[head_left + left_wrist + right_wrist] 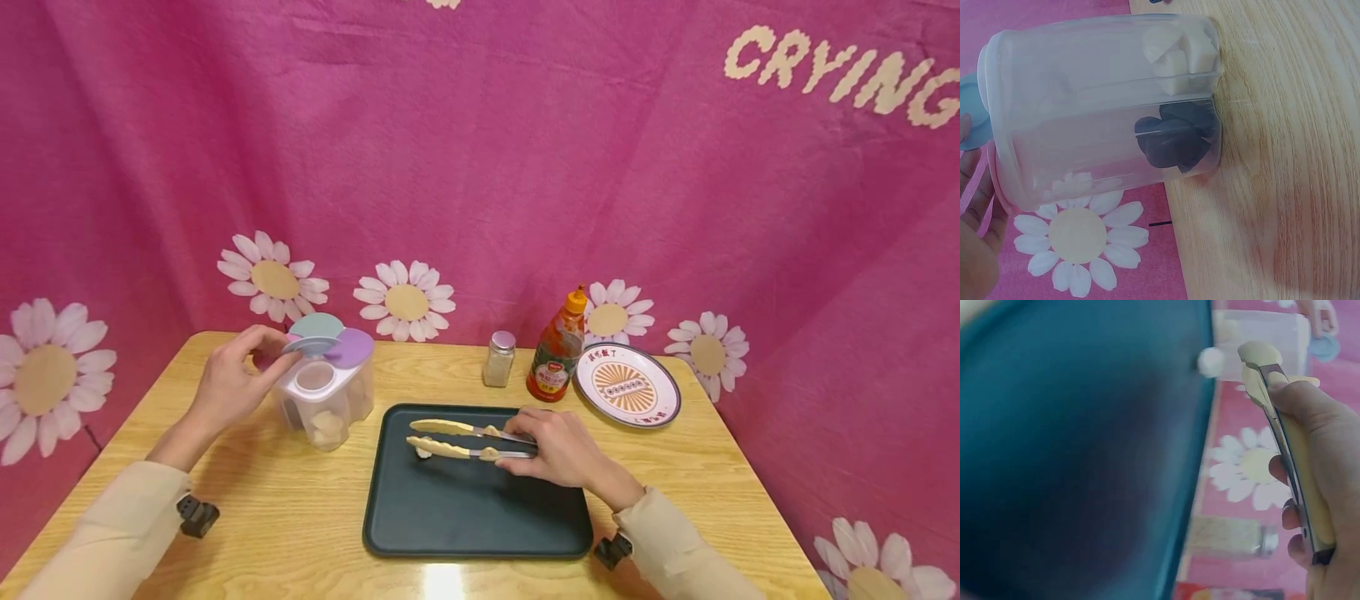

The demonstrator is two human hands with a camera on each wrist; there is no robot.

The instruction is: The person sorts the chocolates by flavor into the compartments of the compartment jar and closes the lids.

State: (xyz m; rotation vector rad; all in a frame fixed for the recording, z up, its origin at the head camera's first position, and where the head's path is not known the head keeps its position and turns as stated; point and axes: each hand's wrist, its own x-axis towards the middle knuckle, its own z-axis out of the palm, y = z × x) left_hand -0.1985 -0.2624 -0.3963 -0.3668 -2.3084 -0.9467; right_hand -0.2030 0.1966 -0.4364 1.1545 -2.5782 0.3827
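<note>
My left hand (236,373) pinches a blue-grey flip lid (315,346), tilted up over the round front opening of a clear storage container (352,397). Through the container's side in the left wrist view, pale pieces (1172,59) and dark pieces (1175,137) lie at the bottom of separate compartments. Metal tongs with cream tips (442,427) are held in my right hand (558,446), their arms spread above the dark tray (480,517). A small white piece (423,454) rests on the tray near the tong tips, partly hidden by them.
Behind the tray stand a shaker jar (499,360) with a pinkish cap and a red sauce bottle (557,350) with an orange cap. A patterned plate (628,385) leans at the back right. Pink fabric (480,183) with daisies hangs behind the wooden table (277,517).
</note>
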